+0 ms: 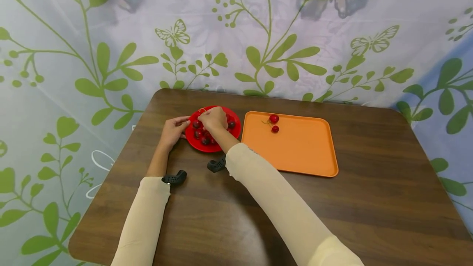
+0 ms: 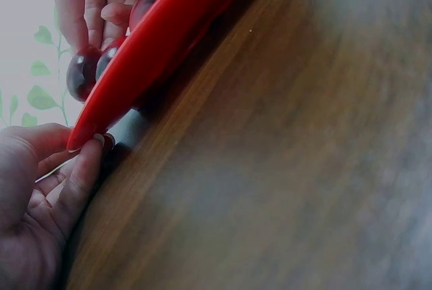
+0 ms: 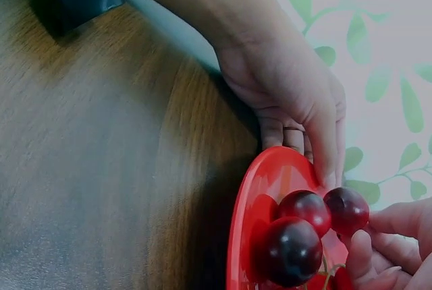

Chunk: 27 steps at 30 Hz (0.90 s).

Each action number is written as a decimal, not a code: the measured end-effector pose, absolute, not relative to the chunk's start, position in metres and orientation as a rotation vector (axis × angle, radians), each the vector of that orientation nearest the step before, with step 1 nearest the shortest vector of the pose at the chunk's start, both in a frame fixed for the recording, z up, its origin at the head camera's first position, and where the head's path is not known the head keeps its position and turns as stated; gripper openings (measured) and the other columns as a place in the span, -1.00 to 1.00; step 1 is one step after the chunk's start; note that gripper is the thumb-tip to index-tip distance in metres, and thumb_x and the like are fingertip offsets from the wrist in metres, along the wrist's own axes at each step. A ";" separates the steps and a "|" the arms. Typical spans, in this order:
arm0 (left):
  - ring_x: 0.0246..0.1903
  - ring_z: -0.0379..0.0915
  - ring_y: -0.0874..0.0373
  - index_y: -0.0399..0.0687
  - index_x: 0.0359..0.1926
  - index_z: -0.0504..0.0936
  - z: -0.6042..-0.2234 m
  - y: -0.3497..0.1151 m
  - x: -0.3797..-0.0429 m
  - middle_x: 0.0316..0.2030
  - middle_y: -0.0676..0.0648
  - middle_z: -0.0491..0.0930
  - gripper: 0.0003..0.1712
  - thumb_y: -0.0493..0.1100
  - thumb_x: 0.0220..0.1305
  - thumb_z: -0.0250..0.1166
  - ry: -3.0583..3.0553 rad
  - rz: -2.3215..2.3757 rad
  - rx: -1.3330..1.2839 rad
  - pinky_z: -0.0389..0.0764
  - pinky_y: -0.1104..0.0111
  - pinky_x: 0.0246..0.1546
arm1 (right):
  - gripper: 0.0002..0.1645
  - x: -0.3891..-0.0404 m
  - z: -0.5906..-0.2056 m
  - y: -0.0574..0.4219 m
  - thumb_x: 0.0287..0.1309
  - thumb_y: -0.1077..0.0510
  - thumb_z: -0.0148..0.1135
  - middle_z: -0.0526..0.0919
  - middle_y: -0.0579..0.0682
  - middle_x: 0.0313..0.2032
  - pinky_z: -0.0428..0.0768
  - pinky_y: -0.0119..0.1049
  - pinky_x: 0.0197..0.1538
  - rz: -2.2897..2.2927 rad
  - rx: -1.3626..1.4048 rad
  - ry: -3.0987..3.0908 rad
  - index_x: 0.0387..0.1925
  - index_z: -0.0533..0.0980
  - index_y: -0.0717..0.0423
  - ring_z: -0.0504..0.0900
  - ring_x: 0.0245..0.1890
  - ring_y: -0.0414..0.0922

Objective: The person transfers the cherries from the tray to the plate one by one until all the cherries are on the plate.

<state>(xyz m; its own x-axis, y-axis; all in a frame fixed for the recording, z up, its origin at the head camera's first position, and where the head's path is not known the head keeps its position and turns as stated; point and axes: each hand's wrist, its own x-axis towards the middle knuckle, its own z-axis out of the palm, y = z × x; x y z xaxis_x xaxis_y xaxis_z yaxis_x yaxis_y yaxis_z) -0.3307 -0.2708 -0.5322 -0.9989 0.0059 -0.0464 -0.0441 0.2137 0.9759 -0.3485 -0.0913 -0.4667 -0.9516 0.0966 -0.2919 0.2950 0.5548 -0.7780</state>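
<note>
A round red plate (image 1: 207,147) holds several dark red round fruits (image 3: 291,251), with thin green stems (image 3: 329,274) among them. My left hand (image 1: 173,131) grips the plate's left rim between thumb and fingers, as the left wrist view (image 2: 40,189) also shows. Over the plate, my right hand (image 1: 215,119) reaches in with bent fingers. In the right wrist view its fingertips (image 3: 361,243) lie against or just beside one dark fruit (image 3: 347,210); whether they pinch it or a stem, I cannot tell.
To the plate's right lies an orange tray (image 1: 295,151). Two red cherries (image 1: 274,118) with stems rest near its far left side. Both stand on a brown wooden table (image 1: 373,184), backed by a leaf-patterned cloth (image 1: 236,32). Black wrist devices (image 1: 176,177) sit near the cuffs.
</note>
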 end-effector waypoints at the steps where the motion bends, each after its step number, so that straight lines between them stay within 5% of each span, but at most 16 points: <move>1: -0.52 0.62 0.24 -0.33 0.25 0.58 -0.528 -0.269 -0.329 -0.10 -0.19 0.70 -0.58 -0.20 0.47 0.24 2.416 1.936 -0.034 0.70 0.38 -0.56 | -0.75 -0.348 -0.467 -0.091 0.23 -0.02 0.39 0.63 -0.09 -0.74 0.57 -0.36 -0.57 -1.351 0.324 2.573 -0.52 0.77 -0.05 0.68 -0.65 -0.16; 17: -0.46 0.63 0.28 -0.29 0.25 0.59 -0.536 -0.270 -0.332 -0.04 -0.27 0.67 -0.58 -0.16 0.48 0.24 2.457 1.915 -0.037 0.70 0.40 -0.55 | -0.69 -0.347 -0.470 -0.081 0.18 0.04 0.47 0.67 -0.02 -0.70 0.55 -0.39 -0.67 -1.384 0.227 2.490 -0.61 0.76 0.09 0.67 -0.68 -0.12; 27: -0.47 0.61 0.29 -0.28 0.24 0.60 -0.538 -0.271 -0.332 -0.04 -0.26 0.68 -0.57 -0.14 0.48 0.25 2.478 1.890 -0.047 0.70 0.41 -0.54 | -0.79 -0.341 -0.463 -0.055 0.20 0.09 0.47 0.72 0.07 -0.60 0.67 -0.28 -0.52 -1.436 0.180 2.472 -0.44 0.80 0.14 0.71 -0.58 0.02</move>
<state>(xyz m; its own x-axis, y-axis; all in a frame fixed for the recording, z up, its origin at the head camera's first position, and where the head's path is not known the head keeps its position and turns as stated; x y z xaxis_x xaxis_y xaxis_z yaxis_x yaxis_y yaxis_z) -0.3325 -0.2707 -0.5376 -0.9993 -0.0093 -0.0375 -0.0386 0.2643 0.9637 -0.3411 -0.0550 -0.4628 -0.9542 -0.0305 -0.2976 0.2434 0.4993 -0.8315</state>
